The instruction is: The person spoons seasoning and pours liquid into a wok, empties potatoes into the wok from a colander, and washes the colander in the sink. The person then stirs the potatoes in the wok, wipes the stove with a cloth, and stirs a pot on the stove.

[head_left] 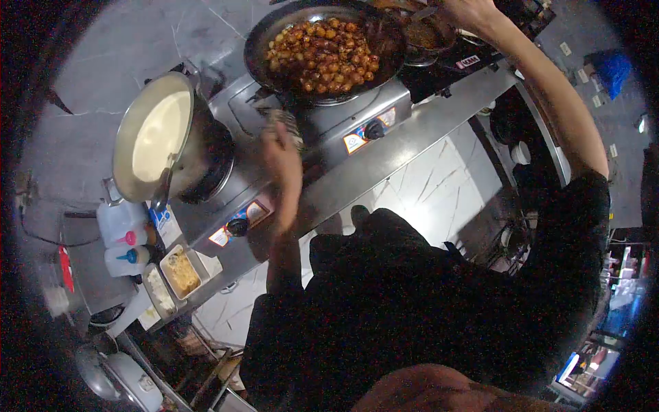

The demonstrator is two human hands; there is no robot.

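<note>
Hands apart, the left hand (280,154) apparently clutching a striped cloth (293,130), the right hand's (470,14) grip unclear, while browned food (324,56) in the wok (257,58) looks nearly cooked, perhaps needing only finishing.

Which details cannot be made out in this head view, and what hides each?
- Right hand: cut off by the head view's top edge.
- Left hand: blurred in the head view; its exact grip is unclear.
- Dark-handled utensil: lower end hidden by the pale contents, head view.
- Knob sticker: print too small, head view.
</note>
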